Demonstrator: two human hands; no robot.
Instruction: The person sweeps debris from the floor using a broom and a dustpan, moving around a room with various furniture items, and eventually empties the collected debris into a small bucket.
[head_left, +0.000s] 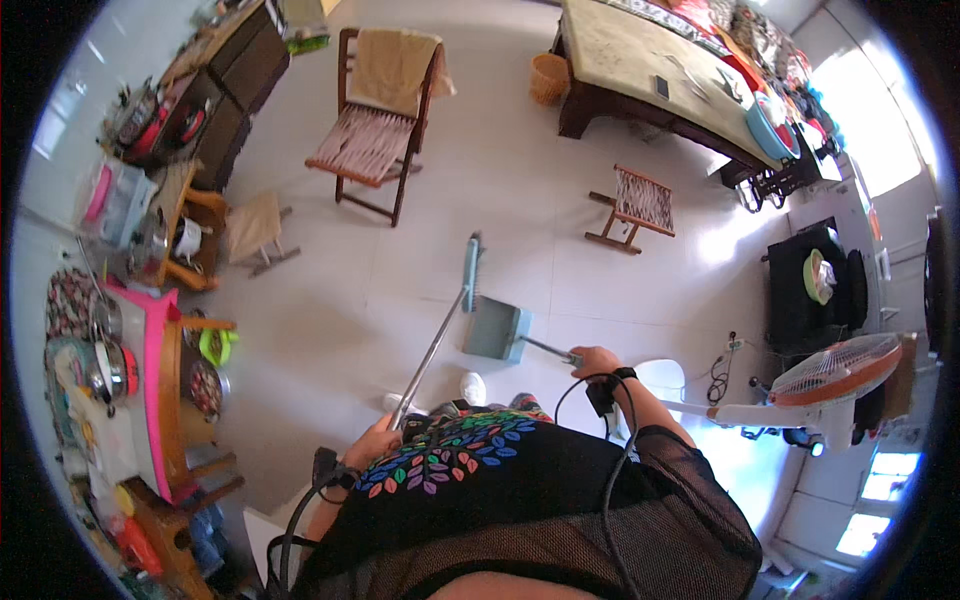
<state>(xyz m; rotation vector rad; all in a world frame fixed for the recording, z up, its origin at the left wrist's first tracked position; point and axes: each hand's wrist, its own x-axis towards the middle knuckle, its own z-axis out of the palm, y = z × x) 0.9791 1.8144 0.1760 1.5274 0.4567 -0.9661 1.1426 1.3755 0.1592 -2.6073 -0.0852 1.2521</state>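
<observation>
My left hand [378, 440] grips the long metal handle [430, 350] of a broom, whose light blue bristled head [471, 270] lies on the floor ahead of me, angled away. My right hand [592, 365] is closed round the short handle of a light blue dustpan [490, 325], which rests on the floor just right of and nearer than the broom head. One white shoe [472, 388] shows below the dustpan, between the handles. Black cables hang from devices at both my wrists.
A folding chair [360, 140] stands ahead, stools [635, 200] [255, 230] to either side. A low table [650, 55] and basket [548, 78] are at the back, a cluttered cabinet [225, 65] back left, a pink-edged table [152, 390] left, a fan [835, 370] and black seat [795, 300] right.
</observation>
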